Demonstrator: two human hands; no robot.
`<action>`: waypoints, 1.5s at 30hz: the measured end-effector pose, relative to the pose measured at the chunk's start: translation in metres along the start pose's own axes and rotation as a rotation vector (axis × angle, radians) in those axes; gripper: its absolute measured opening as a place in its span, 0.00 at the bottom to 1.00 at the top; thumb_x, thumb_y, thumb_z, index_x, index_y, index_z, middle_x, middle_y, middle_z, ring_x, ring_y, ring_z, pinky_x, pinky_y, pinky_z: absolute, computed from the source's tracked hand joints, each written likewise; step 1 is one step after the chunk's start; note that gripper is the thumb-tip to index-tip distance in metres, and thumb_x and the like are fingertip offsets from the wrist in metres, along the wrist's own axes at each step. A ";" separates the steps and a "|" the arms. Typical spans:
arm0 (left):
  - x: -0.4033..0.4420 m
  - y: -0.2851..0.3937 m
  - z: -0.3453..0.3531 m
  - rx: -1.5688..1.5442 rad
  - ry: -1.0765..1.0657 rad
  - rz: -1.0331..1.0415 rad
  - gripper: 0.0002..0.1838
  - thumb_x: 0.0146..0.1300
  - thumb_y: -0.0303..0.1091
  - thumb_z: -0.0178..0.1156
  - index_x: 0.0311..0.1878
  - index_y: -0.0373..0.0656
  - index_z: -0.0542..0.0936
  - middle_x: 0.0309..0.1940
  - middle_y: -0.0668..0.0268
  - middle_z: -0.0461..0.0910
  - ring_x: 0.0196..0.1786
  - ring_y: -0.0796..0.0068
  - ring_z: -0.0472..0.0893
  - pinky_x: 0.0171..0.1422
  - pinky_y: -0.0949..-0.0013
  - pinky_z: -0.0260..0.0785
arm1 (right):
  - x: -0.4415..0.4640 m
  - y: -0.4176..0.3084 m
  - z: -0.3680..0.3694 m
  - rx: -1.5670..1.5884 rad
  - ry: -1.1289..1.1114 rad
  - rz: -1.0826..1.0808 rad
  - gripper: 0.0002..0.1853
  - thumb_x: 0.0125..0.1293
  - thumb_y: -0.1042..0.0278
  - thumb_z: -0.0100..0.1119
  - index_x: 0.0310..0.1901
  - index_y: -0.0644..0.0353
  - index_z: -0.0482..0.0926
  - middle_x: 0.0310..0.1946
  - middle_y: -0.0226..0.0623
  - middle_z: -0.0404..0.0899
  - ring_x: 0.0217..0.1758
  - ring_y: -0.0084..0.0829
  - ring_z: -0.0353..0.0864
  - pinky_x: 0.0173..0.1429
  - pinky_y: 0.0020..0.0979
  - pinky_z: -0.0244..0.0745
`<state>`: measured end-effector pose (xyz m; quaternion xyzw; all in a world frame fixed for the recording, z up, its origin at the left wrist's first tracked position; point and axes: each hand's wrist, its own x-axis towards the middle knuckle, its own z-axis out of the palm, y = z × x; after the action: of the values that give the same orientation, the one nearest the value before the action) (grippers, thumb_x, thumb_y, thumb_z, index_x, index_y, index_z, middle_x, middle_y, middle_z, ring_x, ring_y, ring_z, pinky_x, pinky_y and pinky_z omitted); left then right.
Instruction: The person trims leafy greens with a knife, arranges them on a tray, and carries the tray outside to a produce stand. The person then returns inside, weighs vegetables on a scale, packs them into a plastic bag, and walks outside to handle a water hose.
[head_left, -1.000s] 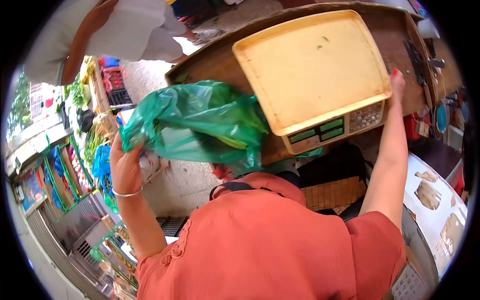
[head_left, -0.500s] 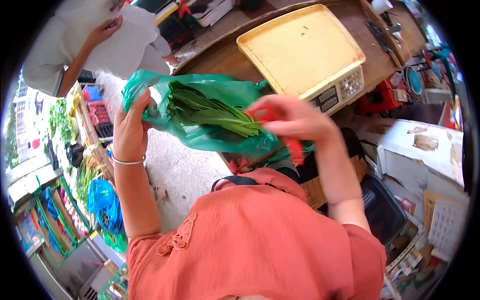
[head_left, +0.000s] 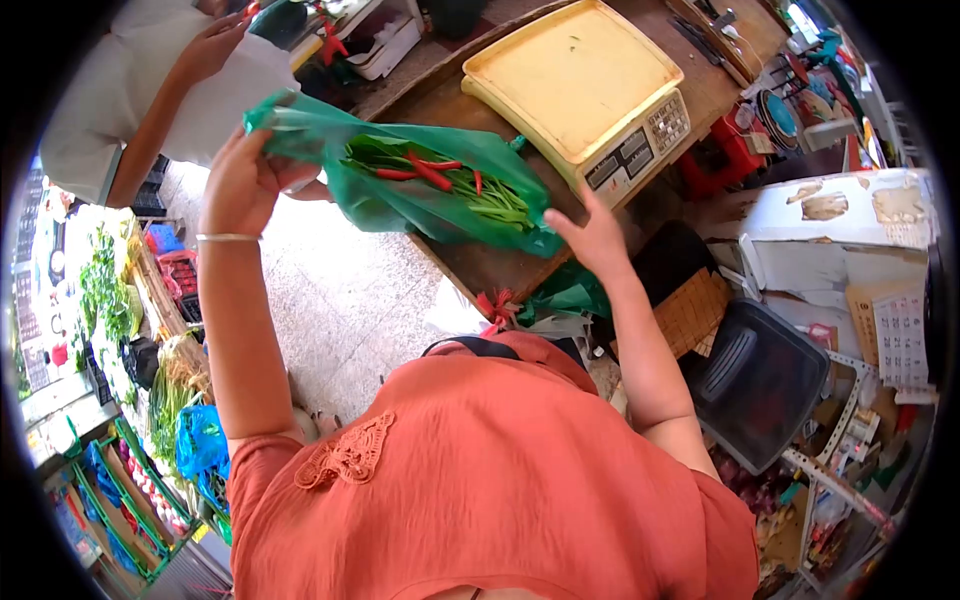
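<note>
A green plastic bag [head_left: 400, 205] stretches between my hands above the table's edge, its opening facing up. Inside lie leafy greens [head_left: 490, 200], and several red chili peppers [head_left: 430, 176] rest on top of them. My left hand [head_left: 245, 185] is closed on the bag's gathered left end. At the other end my right hand [head_left: 592, 232] is open, thumb and fingers apart, holding nothing. Its thumb is beside the bag's right end; whether they touch, I cannot tell.
A pale yellow weighing scale [head_left: 575, 75] stands on the wooden table [head_left: 470, 265]. Across from me is a person in white [head_left: 200, 100], one hand raised. Vegetables [head_left: 105, 290] line the left side. A dark lidded bin [head_left: 760, 385] and white box [head_left: 830, 215] are at right.
The blurred red items in my right hand are gone from it, and red chili peppers now lie on the greens. That hand has opened and moved slightly right. My left hand still grips the bag.
</note>
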<state>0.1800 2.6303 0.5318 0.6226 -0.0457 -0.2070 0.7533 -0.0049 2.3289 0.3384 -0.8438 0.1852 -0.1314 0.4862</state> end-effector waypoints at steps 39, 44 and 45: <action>-0.250 -0.388 -0.162 1.005 0.185 -0.941 0.18 0.48 0.38 0.54 0.39 0.34 0.78 0.42 0.48 0.76 0.46 0.56 0.76 0.51 0.62 0.68 | -0.080 -0.020 0.028 0.149 -0.288 0.275 0.13 0.54 0.80 0.48 0.42 0.68 0.74 0.29 0.31 0.75 0.29 0.19 0.73 0.31 0.20 0.67; -0.344 -0.381 -0.172 0.582 0.731 -1.203 0.19 0.53 0.36 0.49 0.46 0.38 0.76 0.51 0.52 0.71 0.55 0.59 0.71 0.56 0.64 0.64 | -0.089 -0.093 0.078 0.239 -0.739 0.139 0.13 0.54 0.79 0.49 0.43 0.66 0.75 0.25 0.27 0.74 0.23 0.17 0.70 0.27 0.17 0.65; -0.350 -0.398 -0.177 0.557 0.845 -1.128 0.16 0.52 0.36 0.51 0.43 0.40 0.77 0.45 0.53 0.74 0.49 0.59 0.74 0.51 0.64 0.66 | -0.091 -0.090 0.092 0.194 -0.796 0.011 0.13 0.54 0.78 0.50 0.42 0.66 0.75 0.24 0.26 0.73 0.22 0.17 0.69 0.26 0.18 0.64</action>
<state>-0.1826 2.8667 0.1780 0.7453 0.5215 -0.2856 0.3017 -0.0333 2.4813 0.3678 -0.7778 -0.0261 0.1913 0.5981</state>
